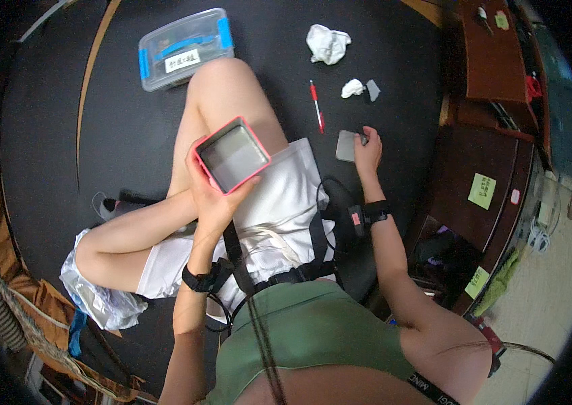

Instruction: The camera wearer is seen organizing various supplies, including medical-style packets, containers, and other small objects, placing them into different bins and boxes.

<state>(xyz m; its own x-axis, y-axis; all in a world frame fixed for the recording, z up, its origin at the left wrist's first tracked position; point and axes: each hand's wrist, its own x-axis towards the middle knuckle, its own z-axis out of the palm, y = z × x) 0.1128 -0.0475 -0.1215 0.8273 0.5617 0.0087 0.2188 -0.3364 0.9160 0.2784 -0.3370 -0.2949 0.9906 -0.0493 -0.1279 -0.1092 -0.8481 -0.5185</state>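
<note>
My left hand holds a square tin with a pinkish-red rim above my lap. The tin's open top faces up; a grey metal inside shows, with nothing I can make out lying in it. Off to the right, my right hand rests at the edge of a flat grey square plate on the black surface. Between its thumb and fingers is a small dark grey object, partly hidden, its kind unclear.
Beyond the right hand lie a red-and-white pen, a crumpled white wad, a grey scrap and a bunched white cloth. A clear lidded plastic box with blue latches stands past my knee. Dark wooden furniture borders the right.
</note>
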